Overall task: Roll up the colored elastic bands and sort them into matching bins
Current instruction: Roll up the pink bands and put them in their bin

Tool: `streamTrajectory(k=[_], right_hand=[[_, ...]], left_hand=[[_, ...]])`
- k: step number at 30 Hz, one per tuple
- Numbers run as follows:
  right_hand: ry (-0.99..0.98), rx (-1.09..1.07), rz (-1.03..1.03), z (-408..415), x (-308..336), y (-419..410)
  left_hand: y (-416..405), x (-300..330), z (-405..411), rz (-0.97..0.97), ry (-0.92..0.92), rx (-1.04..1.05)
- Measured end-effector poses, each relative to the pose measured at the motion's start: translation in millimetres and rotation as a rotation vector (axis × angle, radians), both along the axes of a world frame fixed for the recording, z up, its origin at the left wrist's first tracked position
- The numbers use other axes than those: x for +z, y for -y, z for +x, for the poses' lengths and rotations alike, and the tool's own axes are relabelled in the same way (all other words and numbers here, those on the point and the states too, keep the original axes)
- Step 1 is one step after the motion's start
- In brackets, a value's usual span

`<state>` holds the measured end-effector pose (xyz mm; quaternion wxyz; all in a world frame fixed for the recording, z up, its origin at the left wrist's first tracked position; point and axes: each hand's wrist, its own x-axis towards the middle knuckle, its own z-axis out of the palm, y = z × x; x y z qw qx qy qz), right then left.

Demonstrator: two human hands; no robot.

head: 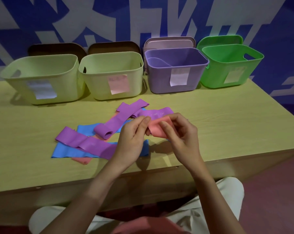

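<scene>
Pink band pinched between both hands; keep edges aligned and roll tight before binning.

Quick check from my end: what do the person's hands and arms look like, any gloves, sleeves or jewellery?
Both the left hand and the right hand are bare, without gloves. No rings, watch or wristbands show. The forearms are uncovered all the way to the frame's lower edge, so no sleeves are in view.

Single head-worn view, looking forward and down, close over the table
</scene>
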<state>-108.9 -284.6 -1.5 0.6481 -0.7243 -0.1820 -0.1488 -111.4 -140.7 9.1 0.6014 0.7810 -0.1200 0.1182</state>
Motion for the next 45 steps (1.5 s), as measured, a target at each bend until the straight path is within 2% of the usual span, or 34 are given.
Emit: streamTrajectory(k=[10, 16, 20, 28, 33, 37, 45], right_hand=[[-0.049, 0.034, -0.029, 6, -10, -3], [-0.003, 0.051, -0.015, 18, 5, -2], [0.022, 0.115, -0.001, 32, 22, -3], [-0.006, 0.172, 0.189, 28, 45, -15], [0.059, 0.013, 0.272, 22, 50, -23], [0.126, -0.058, 0.282, 22, 48, -23], [0.157, -0.054, 0.262, 16, 55, -29]], left_hand=[[-13, -8, 5, 0.327, 0.14, 0.036], [-7, 11, 25, 0.335, 0.302, 0.09], [-8, 35, 39, 0.258, 0.327, 0.089], [-7, 58, 44, 0.063, 0.312, 0.14], [1, 56, 31, -0.037, 0.281, 0.111], [8, 54, 20, -0.188, 0.197, 0.068], [11, 56, 12, -0.581, -0.047, -0.026]])
